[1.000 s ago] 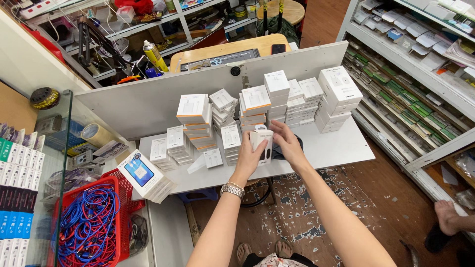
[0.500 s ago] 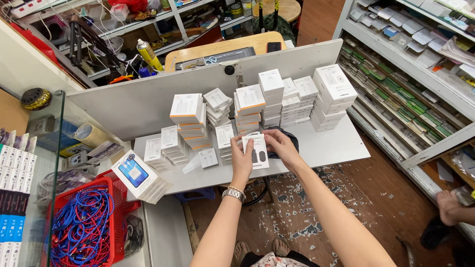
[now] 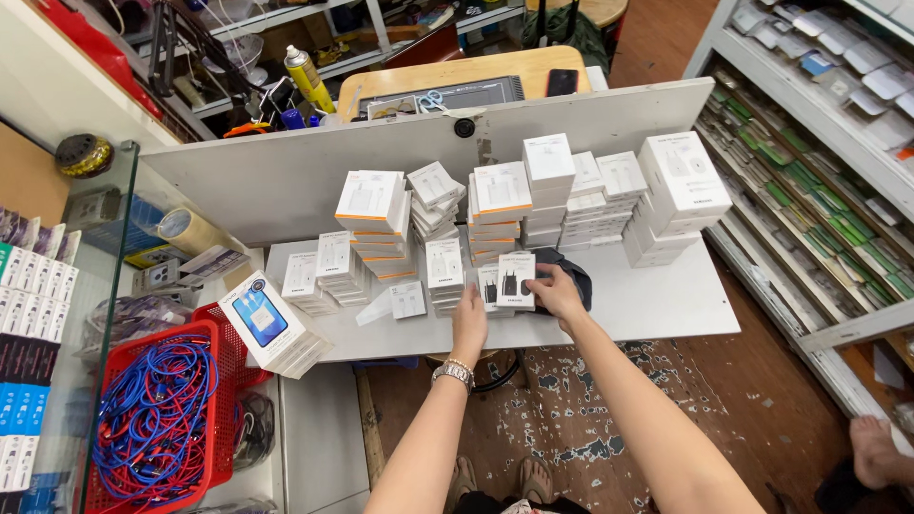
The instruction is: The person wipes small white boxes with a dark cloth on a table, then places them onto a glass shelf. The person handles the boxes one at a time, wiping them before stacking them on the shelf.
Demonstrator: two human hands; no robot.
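Seen from the head camera, a person leans over a white table point(image 3: 666, 305) crowded with stacks of small white boxes point(image 3: 533, 200), both bare arms stretched forward. At the centre of the frame the left hand point(image 3: 469, 319), a metal watch point(image 3: 453, 372) on its wrist, lies with fingers together and extended, its tips touching a small white box with a black charger pictured on it point(image 3: 515, 279). That box stands at the near edge of the table, just in front of the middle stacks. The right hand point(image 3: 557, 290), just beside it at 3 o'clock, is curled around the same box's right edge and rests on a dark cloth-like thing point(image 3: 574, 276); whether it pinches the box or the cloth cannot be told.

A second charger box point(image 3: 489, 286) stands touching the first on its left. At 9 o'clock from the hands, a larger white box with a blue picture point(image 3: 262, 319) lies tilted at the table's left corner, over a red basket point(image 3: 205, 428) filled with blue and red cables point(image 3: 143, 419). A grey partition point(image 3: 286, 171) rises behind the stacks at 12 o'clock, and beyond it stands a wooden desk point(image 3: 447, 74) with a yellow spray can point(image 3: 309, 78). Shelves of packaged goods point(image 3: 819, 143) run along the 2 o'clock side. At 5 o'clock, another person's bare foot point(image 3: 871, 452) shows on the worn floor.
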